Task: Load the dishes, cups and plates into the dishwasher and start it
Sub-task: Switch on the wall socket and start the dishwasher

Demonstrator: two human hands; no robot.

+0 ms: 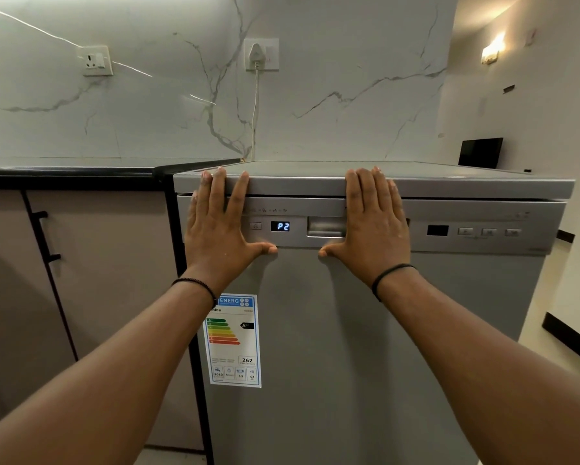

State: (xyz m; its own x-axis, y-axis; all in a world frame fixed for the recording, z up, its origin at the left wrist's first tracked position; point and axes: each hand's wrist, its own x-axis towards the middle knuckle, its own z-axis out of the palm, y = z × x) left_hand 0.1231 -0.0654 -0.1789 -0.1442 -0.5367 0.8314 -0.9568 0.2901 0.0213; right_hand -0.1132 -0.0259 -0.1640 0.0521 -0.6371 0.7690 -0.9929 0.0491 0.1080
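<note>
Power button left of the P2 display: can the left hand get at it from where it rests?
Probably yes. The power button sits uncovered just right of the left hand, which lies flat on the dishwasher door; nothing lies between them.

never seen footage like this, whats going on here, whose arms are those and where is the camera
The camera sits on a person's head, looking forward and down, so the arms are the wearer's own. Both hands lie flat with straight fingers against the top of a closed grey dishwasher: the left hand beside the lit display reading P2, the right hand partly covering the recessed door handle. Neither holds anything. An energy label is stuck on the door, and a plug sits in the wall socket behind.
</note>
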